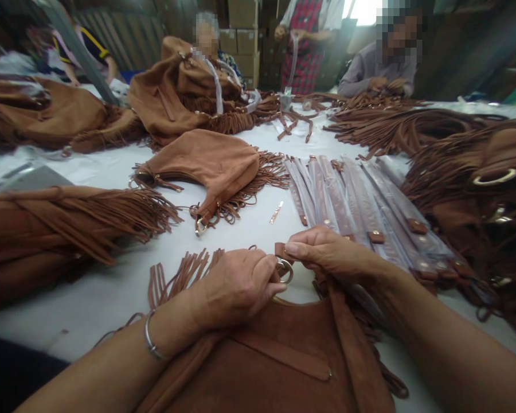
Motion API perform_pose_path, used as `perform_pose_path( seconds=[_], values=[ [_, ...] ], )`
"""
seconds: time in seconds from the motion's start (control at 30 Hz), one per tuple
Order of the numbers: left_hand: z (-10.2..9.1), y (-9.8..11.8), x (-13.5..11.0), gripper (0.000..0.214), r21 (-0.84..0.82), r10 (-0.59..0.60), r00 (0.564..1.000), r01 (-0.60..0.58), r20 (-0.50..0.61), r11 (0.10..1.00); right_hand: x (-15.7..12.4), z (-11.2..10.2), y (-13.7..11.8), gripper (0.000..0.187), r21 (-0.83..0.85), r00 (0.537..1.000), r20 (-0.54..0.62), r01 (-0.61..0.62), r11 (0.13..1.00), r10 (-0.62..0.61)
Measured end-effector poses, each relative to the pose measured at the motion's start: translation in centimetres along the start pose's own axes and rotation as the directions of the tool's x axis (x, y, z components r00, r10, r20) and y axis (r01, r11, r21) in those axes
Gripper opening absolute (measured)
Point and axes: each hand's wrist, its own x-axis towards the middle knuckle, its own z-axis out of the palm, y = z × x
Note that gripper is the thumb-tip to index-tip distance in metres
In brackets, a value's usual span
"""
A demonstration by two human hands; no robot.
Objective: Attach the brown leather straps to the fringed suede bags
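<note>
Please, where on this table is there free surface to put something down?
Bare white table lies left of the left hand, below the fringed pile. A smaller patch lies between the middle bag and the right hand. The wrapped straps and the far side are crowded.

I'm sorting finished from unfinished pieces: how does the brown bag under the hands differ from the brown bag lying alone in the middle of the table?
The near bag is being handled: the left hand and right hand pinch its metal ring. The middle bag lies untouched. The near bag shows a flat front with a strap across it; the middle bag lies on its side, fringe spread right. Both are tan suede with fringe and metal rings.
</note>
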Motion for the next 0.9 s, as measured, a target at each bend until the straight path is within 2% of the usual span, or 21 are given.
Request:
perform_pose_path(
  seconds=[0.33,0.47,0.6,0.73,0.9],
  values=[
    [0.0,0.0,0.0,0.019,-0.039,0.010,1.000,-0.009,0.022,0.999,-0.1,-0.6,0.5,0.044,0.172,0.995,0.091,-0.048,0.984,0.033],
    [0.1,0.0,0.1,0.016,-0.078,0.073,0.996,-0.069,0.044,0.995,0.4,-1.5,1.1,0.045,0.115,0.978,0.205,-0.059,0.992,0.035],
    [0.4,-0.1,0.0,0.020,-0.072,0.121,0.990,-0.116,0.070,0.991,0.9,-2.4,1.1,0.043,0.036,0.934,0.355,-0.051,0.998,0.035],
    [0.7,-0.2,-0.3,0.026,-0.057,0.132,0.984,-0.126,0.119,0.990,0.8,-2.5,0.4,0.037,-0.015,0.920,0.387,-0.061,0.998,0.062],
    [0.7,-0.1,-0.2,0.024,0.015,0.155,0.974,-0.159,0.163,0.987,0.5,-2.3,0.2,0.037,-0.076,0.905,0.424,0.006,0.997,0.027]
  ],
)
